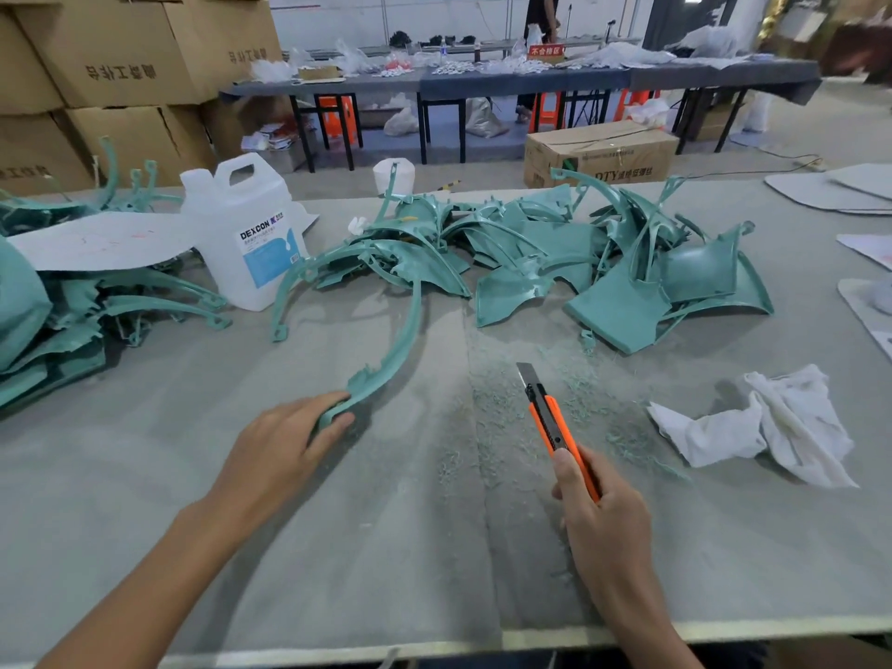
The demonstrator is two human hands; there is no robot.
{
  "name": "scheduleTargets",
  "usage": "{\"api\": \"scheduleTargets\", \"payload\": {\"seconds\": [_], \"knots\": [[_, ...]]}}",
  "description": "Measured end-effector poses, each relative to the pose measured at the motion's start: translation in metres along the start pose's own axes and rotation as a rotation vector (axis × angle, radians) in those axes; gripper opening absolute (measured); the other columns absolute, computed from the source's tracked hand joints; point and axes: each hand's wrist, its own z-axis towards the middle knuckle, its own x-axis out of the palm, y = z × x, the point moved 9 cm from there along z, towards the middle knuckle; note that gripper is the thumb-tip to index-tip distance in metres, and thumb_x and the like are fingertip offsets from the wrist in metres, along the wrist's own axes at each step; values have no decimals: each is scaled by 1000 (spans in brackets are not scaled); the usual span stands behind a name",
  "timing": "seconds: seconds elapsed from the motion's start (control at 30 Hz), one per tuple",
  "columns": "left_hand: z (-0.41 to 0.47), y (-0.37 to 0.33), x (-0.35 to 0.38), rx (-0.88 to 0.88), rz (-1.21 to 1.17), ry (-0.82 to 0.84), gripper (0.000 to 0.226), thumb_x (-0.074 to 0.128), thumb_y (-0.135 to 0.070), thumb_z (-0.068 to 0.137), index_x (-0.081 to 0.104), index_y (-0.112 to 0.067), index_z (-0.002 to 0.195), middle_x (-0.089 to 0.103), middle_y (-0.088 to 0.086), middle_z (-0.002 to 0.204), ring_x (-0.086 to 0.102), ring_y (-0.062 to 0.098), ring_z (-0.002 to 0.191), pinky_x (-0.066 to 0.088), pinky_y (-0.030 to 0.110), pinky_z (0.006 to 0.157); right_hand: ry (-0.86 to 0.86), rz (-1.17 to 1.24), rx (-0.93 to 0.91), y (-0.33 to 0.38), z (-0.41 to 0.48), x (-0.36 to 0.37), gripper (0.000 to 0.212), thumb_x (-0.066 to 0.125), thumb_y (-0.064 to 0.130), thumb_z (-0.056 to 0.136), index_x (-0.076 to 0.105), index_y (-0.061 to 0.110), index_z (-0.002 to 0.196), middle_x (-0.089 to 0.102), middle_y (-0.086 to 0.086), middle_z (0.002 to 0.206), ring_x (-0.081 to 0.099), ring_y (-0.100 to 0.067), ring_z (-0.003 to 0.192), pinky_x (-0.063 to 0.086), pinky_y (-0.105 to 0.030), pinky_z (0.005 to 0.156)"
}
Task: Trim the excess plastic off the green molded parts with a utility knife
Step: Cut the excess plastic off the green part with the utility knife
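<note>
Counter (338, 548): grey, fills the lower and middle frame; carries all items below unless noted.

Stacked cardboard boxes (111, 65): upper left, behind the counter.

Long grey table (482, 82): top centre, background, littered with white bits and bags; a person stands behind it.

Heap of green molded parts (555, 253): centre to right of frame, curved panels and thin arcs tangled together.

Second green heap (72, 321): left edge, partly covered by a pale grey sheet (106, 239).

White jug (246, 234): labelled DEXCON, upright between the two heaps, just beside the near arc ends of the centre heap.

Carton (598, 154): on the floor beyond the counter, upper right of centre.

White cloth (772, 427): crumpled, right of centre, well apart from both hands.

Curved green strip (410, 330): runs from the centre heap down to lower centre-left; its far end is caught among the heap.

Left hand (285, 446): lower centre-left, fingers and thumb clamped on the strip's near end.

Right hand (603, 519): lower right of centre, wrapped round the handle of the utility knife (550, 417), which is orange and black, blade extended, pointing away, clear of the strip.

Green shavings (507, 417): scattered on the counter around the knife.
</note>
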Motion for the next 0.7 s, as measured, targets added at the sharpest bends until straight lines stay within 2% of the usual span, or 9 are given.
{"api": "scheduleTargets", "payload": {"seconds": [0.1,0.2,0.27,0.37,0.43,0.5,0.6,0.67,0.7], "knots": [[8,1,11,-5,1,-11,31,60,-35,97,63,-29,128,67,-8,111,61,23,100,47,36,79,42,-29,-7,0,-1,5,10,51,54,94,61,50,96,66,7,73,58,-14,51,48,-29,50],[11,0,26,4,-31,66,40,63,-12,94,63,-19,133,65,0,119,60,28,109,45,37,91,83,-36,-22,4,-2,9,17,48,60,92,61,50,97,67,10,75,58,-11,53,48,-28,50],[9,-7,21,-24,-153,24,35,60,-19,98,64,-22,133,68,-4,123,63,23,110,44,25,88,99,-24,-42,11,-6,8,31,45,66,86,63,44,98,70,13,75,58,-8,53,46,-23,50],[1,-29,19,-3,-270,30,39,57,-25,99,59,-34,137,73,-3,109,62,16,97,37,6,69,159,-28,-73,23,-20,7,40,46,71,85,63,41,106,72,15,75,61,-5,54,46,-20,53],[-2,-43,17,-17,-325,61,43,54,-25,101,52,-40,142,70,-1,99,60,17,91,41,9,68,181,-45,-150,41,-33,6,29,49,70,89,59,49,108,71,17,73,64,-2,57,45,-13,54],[-4,-54,13,-43,-379,71,43,50,-25,103,50,-41,143,68,-7,78,60,13,73,47,23,75,194,-52,-231,63,-44,4,28,50,68,86,59,52,107,69,16,70,65,-1,59,46,-13,53],[-9,-73,7,-29,-428,67,31,50,-22,103,63,-40,125,43,-15,54,40,7,55,37,20,59,255,-11,-265,78,-55,8,34,51,70,83,59,49,108,68,12,69,64,-8,56,52,-29,58],[-15,-82,4,-44,-468,77,24,50,-19,103,59,-42,103,39,-13,51,35,8,51,32,21,53,271,-6,-280,83,-58,9,36,52,69,82,60,47,109,69,11,70,63,-9,55,52,-30,57],[-16,-87,1,-42,-486,77,32,50,-18,103,56,-49,94,40,-14,50,36,8,50,31,21,51,272,-11,-291,86,-59,8,36,53,69,82,60,47,109,69,11,70,62,-9,55,51,-27,56]]}}
